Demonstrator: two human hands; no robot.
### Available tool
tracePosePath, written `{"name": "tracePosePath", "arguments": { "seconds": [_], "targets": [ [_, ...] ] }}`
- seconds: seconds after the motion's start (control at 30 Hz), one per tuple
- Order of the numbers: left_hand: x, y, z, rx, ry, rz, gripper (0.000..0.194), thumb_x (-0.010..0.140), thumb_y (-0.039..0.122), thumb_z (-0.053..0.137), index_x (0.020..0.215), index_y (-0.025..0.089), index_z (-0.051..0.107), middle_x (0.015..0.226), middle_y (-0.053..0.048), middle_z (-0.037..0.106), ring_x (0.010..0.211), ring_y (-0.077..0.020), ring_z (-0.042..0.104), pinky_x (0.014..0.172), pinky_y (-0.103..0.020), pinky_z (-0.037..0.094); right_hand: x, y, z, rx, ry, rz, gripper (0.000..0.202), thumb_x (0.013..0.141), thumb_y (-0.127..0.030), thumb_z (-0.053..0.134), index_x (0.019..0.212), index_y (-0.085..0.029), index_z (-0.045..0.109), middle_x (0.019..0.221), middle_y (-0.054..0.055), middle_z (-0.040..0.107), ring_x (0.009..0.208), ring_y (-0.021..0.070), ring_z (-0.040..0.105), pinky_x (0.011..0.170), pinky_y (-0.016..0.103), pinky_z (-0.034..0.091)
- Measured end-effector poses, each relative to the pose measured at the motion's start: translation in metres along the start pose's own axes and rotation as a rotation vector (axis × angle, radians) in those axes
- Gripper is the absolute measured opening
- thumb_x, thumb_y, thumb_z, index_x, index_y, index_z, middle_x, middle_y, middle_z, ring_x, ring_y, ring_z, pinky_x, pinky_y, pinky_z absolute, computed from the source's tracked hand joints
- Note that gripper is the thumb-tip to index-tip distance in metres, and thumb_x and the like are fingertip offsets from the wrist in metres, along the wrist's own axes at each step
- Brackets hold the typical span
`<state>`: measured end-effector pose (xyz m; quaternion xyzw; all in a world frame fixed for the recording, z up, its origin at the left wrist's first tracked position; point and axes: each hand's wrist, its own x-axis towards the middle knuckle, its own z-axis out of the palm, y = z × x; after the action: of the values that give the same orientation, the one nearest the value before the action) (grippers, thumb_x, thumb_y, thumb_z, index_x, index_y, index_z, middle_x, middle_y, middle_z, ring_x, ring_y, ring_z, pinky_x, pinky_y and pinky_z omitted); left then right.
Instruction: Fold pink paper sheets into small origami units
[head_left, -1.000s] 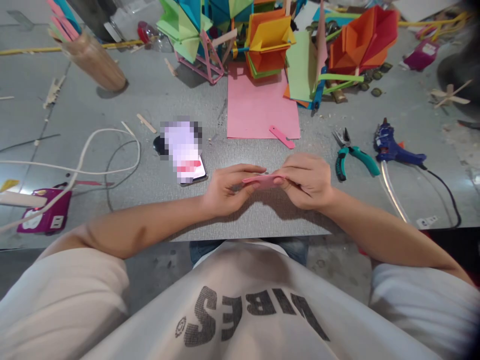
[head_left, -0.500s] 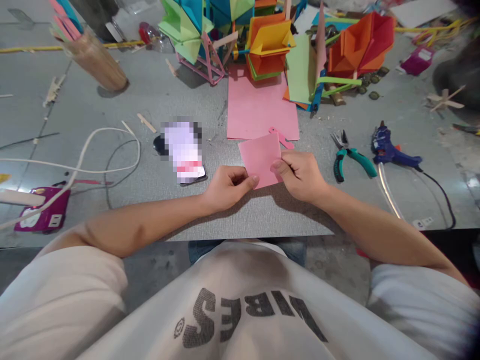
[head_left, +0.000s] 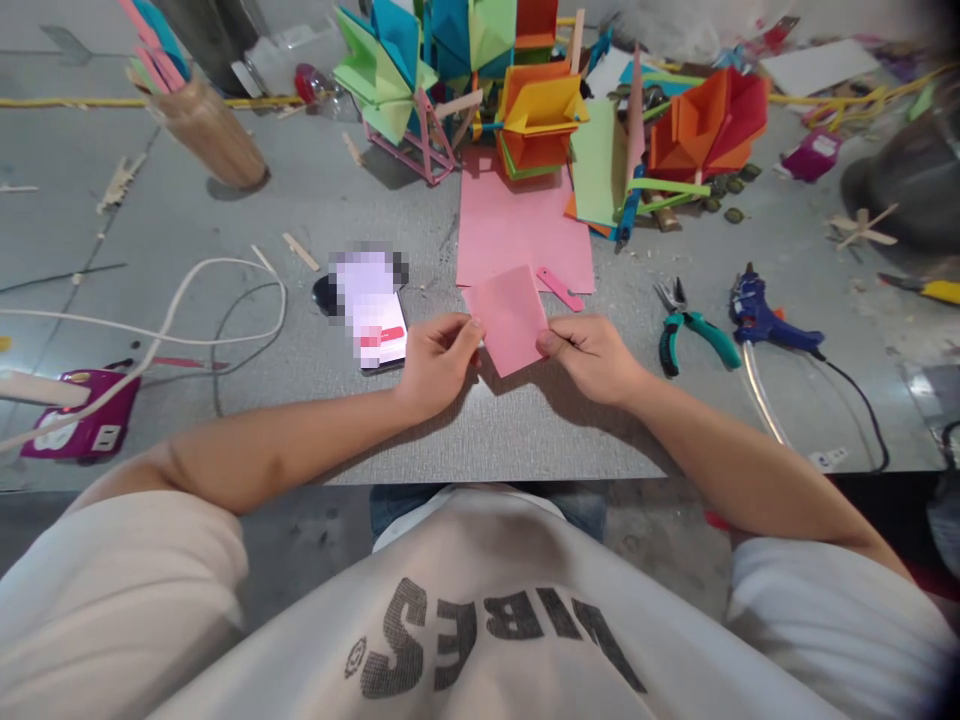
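Observation:
A small pink paper square (head_left: 508,318) is held tilted above the table's front part. My left hand (head_left: 441,362) pinches its left edge between thumb and fingers. On the opposite side, my right hand (head_left: 591,355) grips the right edge, thumb on top. Behind the square lies a larger pink sheet (head_left: 517,225), with a pink cutter-like tool (head_left: 560,288) across its front right corner. A lit phone (head_left: 379,315) rests to the left of my left hand.
Teal-handled pliers (head_left: 694,330) and a blue glue gun (head_left: 772,315) lie at right. Folded paper shapes (head_left: 540,105) stand at the back. A wooden cup (head_left: 210,135), white cable (head_left: 176,285) and purple power strip (head_left: 94,410) are at left.
The pink square has turned a little between my hands. My left hand has shifted from its lower corner up to its left edge. The view has moved slightly.

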<state>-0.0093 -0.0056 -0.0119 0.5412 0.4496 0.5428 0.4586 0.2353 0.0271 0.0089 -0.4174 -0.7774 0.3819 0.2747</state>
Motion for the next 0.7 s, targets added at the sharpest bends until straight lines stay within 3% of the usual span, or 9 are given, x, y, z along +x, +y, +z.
{"name": "tracePosePath", "arguments": {
  "seconds": [0.3,0.4,0.53,0.7],
  "targets": [
    [0.008,0.000,0.006,-0.211,0.186,-0.127,0.021,0.091,0.034,0.085,0.079,0.020,0.075,0.063,0.002,0.071,0.053,-0.0089,0.065,0.053,-0.021,0.047,0.002,0.002,-0.007,0.062,-0.135,0.044,0.059,0.107,-0.068,0.060,0.068,-0.024,0.054,0.064,-0.004,0.043,0.061,0.0141,0.037,0.061,0.033,0.030],
    [0.009,0.002,0.007,-0.217,0.234,-0.189,0.019,0.093,0.028,0.080,0.078,0.020,0.073,0.060,0.002,0.070,0.053,-0.0083,0.062,0.053,-0.019,0.045,0.003,0.004,-0.011,0.057,-0.167,0.051,0.060,0.106,-0.071,0.061,0.069,-0.024,0.056,0.064,-0.003,0.044,0.062,0.0146,0.038,0.061,0.033,0.030],
    [0.011,0.003,0.007,-0.259,0.210,-0.265,0.020,0.095,0.027,0.075,0.077,0.022,0.067,0.058,0.004,0.064,0.049,-0.0093,0.055,0.047,-0.020,0.042,0.004,0.005,-0.018,0.049,-0.209,0.034,0.061,0.107,-0.070,0.061,0.068,-0.024,0.054,0.066,-0.003,0.044,0.064,0.0146,0.039,0.061,0.033,0.031],
    [0.021,0.002,0.003,-0.322,0.316,-0.228,0.026,0.096,0.020,0.070,0.075,0.022,0.056,0.068,0.005,0.063,0.054,-0.0072,0.055,0.049,-0.018,0.041,0.003,0.002,-0.018,0.050,-0.286,0.004,0.065,0.107,-0.072,0.062,0.066,-0.024,0.047,0.067,-0.003,0.038,0.063,0.0141,0.038,0.060,0.033,0.030]
  ]
}}
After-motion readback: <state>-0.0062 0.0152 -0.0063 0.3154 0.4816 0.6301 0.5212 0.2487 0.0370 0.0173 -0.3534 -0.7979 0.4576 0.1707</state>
